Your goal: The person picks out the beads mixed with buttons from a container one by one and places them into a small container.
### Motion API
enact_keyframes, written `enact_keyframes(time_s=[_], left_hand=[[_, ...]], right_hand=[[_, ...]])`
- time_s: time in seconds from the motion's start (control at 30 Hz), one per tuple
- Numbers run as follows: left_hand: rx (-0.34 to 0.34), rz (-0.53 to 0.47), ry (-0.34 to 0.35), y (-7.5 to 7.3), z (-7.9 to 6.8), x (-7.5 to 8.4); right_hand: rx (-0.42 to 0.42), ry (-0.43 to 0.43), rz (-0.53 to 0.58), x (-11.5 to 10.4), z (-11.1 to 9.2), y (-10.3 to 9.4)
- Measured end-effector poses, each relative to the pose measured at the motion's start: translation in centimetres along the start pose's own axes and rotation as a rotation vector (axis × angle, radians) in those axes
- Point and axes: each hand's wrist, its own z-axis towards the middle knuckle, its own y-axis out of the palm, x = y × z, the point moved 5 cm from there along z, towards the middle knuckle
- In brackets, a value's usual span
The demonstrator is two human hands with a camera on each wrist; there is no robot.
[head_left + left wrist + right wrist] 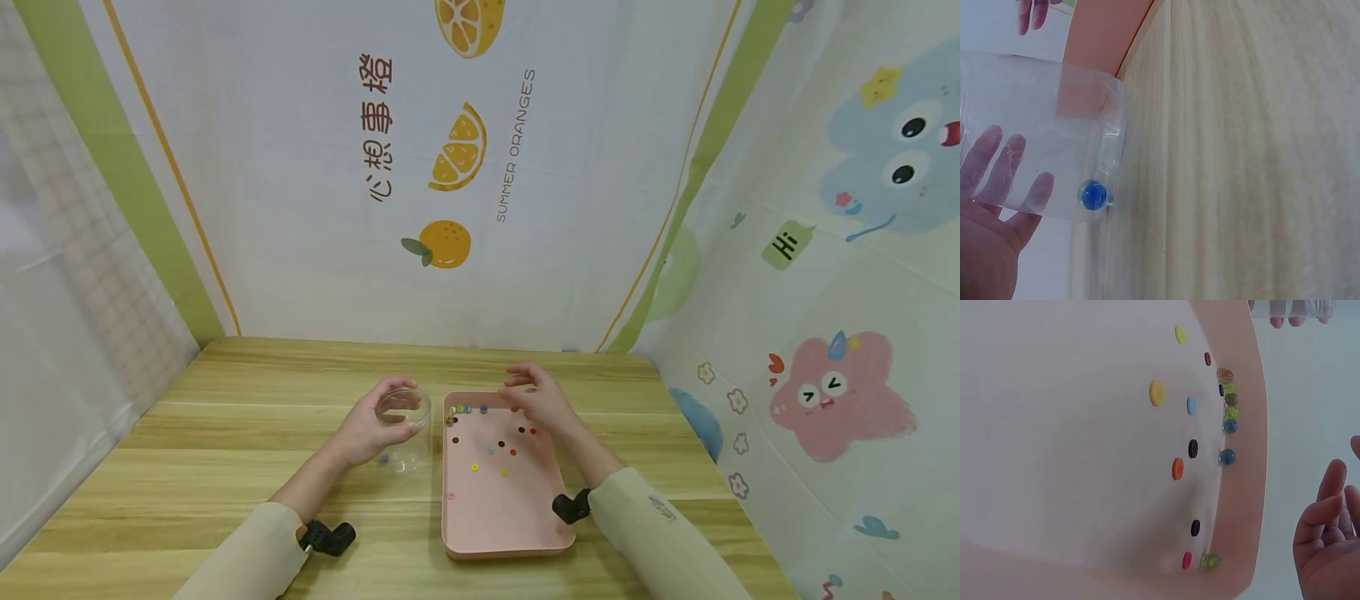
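Note:
My left hand (367,427) grips a clear plastic jar (408,454) round its upper part, the thumb and fingers on opposite sides. Inside the jar, at its bottom, lies one blue marble (1092,195). The jar stands on the table just left of a pink tray (502,525). Above the tray's far right part hovers my right hand (543,404), its fingers loosely bent and nothing visible between them. In the right wrist view a green marble (1210,561) lies in the tray corner. Several more marbles, including a blue marble (1227,457), line the same wall.
Buttons lie scattered over the tray floor, among them a yellow button (1157,393), an orange button (1177,469) and a black button (1193,449). The wooden table (225,442) extends on both sides. A printed white curtain (315,275) hangs behind it.

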Motion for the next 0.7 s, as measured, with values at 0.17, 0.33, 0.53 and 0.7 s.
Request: enact_keyframes(time_s=[0.17,0.33,0.53,0.7], left_hand=[[0.001,0.012,-0.005,0.0,0.0,0.0],[0.001,0.017,-0.004,0.1,0.0,0.0],[0.005,0.033,-0.002,0.1,-0.1,0.0],[0.01,0.032,0.006,0.1,-0.1,-0.1]], right_hand=[[-0.035,-0.015,0.002,-0.2,0.2,0.7],[-0.06,-0.053,-0.004,-0.7,0.4,1.4],[-0.088,-0.077,-0.023,-1.2,0.5,2.3],[-0.12,-0.07,-0.01,-1.2,0.7,3.2]])
